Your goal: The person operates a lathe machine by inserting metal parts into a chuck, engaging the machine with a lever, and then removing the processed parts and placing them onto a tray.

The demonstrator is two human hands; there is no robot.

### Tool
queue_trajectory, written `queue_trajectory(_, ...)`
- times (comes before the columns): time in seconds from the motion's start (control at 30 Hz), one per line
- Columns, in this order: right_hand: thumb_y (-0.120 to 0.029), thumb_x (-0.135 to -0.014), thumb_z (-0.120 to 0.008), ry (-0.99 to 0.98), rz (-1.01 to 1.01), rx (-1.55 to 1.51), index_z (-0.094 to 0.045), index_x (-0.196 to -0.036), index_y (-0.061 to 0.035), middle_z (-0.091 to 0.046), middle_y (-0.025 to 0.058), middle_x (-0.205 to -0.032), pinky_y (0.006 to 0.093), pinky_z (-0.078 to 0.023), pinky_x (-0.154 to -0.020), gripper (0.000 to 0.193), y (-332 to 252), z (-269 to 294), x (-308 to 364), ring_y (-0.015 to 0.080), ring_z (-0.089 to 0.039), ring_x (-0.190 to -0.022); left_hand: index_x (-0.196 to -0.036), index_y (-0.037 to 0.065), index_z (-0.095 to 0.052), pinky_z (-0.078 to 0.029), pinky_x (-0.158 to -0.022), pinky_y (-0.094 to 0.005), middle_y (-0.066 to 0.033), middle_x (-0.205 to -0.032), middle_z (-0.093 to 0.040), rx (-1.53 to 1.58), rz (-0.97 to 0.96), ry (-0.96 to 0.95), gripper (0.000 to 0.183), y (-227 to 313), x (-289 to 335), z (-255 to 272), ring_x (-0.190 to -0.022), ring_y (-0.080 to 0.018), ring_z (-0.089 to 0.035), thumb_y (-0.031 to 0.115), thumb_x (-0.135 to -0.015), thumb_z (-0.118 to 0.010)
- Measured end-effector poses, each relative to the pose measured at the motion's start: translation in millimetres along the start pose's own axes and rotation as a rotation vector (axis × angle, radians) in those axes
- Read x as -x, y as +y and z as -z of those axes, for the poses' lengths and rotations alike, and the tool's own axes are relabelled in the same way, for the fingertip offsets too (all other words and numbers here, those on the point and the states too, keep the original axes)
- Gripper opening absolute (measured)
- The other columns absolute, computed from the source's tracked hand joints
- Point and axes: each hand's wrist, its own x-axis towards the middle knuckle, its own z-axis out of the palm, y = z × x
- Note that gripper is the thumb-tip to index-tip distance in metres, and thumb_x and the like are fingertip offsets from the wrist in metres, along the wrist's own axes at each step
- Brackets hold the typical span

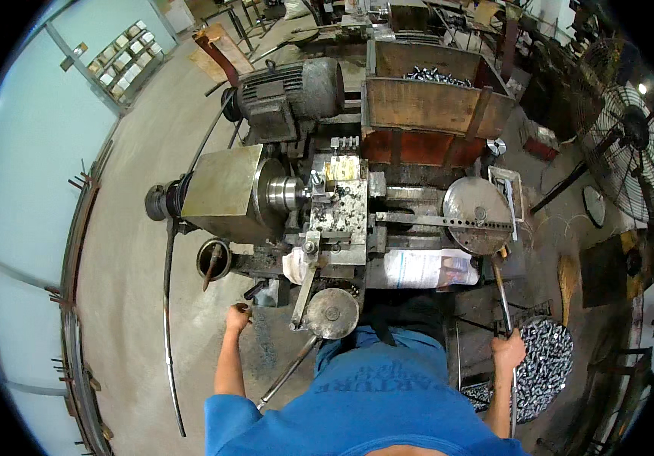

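My right hand (508, 350) is wrapped round a long metal lever (503, 292) at the right side of a small lathe. The lever runs up to a large round disc (470, 199) with a perforated bar across it. My left hand (238, 317) is at the lathe's front left, its fingers curled in; whatever they may hold is too small to see. Just above it, a short black handle (253, 290) sticks out. The steel spindle nose (287, 193) faces the chip-covered tool slide (340, 209). A smaller disc (331, 313) with a rod sits before my body.
A rusty box (426, 102) with metal parts stands behind the lathe, beside a motor (293, 90). Small shiny parts (546, 365) fill a container at my right. A pot (214, 259) is front left. A standing fan (631, 137) and a broom (567, 281) are to the right.
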Motion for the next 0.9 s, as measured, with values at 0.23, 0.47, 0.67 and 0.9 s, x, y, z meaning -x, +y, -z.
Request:
queue_trajectory(0.23,-0.031,-0.063,-0.060,0.037,0.040,0.043,-0.055,-0.085,-0.0054,-0.060,0.0199,-0.067,0.0481,-0.046,-0.059,0.035,16,1,-41,0.0384,-0.059,-0.064,-0.105,-0.002,-0.059,-0.050,-0.069,-0.0374,-0.0193,-0.088,-0.064,-0.428,-0.068,0.148,0.042,39,4,4,-0.077,-0.0313,-0.063,0.017,-0.069,-0.067)
queue_trajectory(0.47,-0.021,-0.066,-0.059,0.252,0.100,0.252,-0.062,-0.089,-0.0076,-0.060,0.0124,-0.091,0.0443,-0.045,-0.078,0.027,44,-9,-215,0.0305,-0.056,-0.092,-0.096,0.004,-0.061,-0.049,-0.071,-0.0432,-0.0171,-0.087,-0.063,-0.795,-0.301,0.201,0.036,68,-5,-5,-0.085,-0.0339,-0.061,0.031,-0.073,-0.065)
queue_trajectory(0.67,-0.024,-0.069,-0.055,0.317,0.222,0.186,-0.056,-0.107,-0.0050,-0.056,0.0166,-0.095,0.0448,-0.037,-0.089,0.042,1,-29,-239,0.0345,-0.051,-0.095,-0.074,0.002,-0.060,-0.050,-0.065,-0.0435,-0.0206,-0.078,-0.063,-0.496,-0.052,0.507,0.043,41,-14,-81,-0.076,-0.0337,-0.063,0.045,-0.078,-0.055)
queue_trajectory(0.9,-0.012,-0.058,-0.060,0.342,0.417,-0.113,-0.058,-0.108,-0.0023,-0.056,0.0197,-0.107,0.0419,-0.037,-0.092,0.051,-66,38,-200,0.0362,-0.049,-0.103,-0.089,0.007,-0.055,-0.050,-0.065,-0.0454,-0.0169,-0.080,-0.064,-0.832,-0.376,0.197,0.032,39,-17,-25,-0.074,-0.0358,-0.063,0.036,-0.077,-0.060)
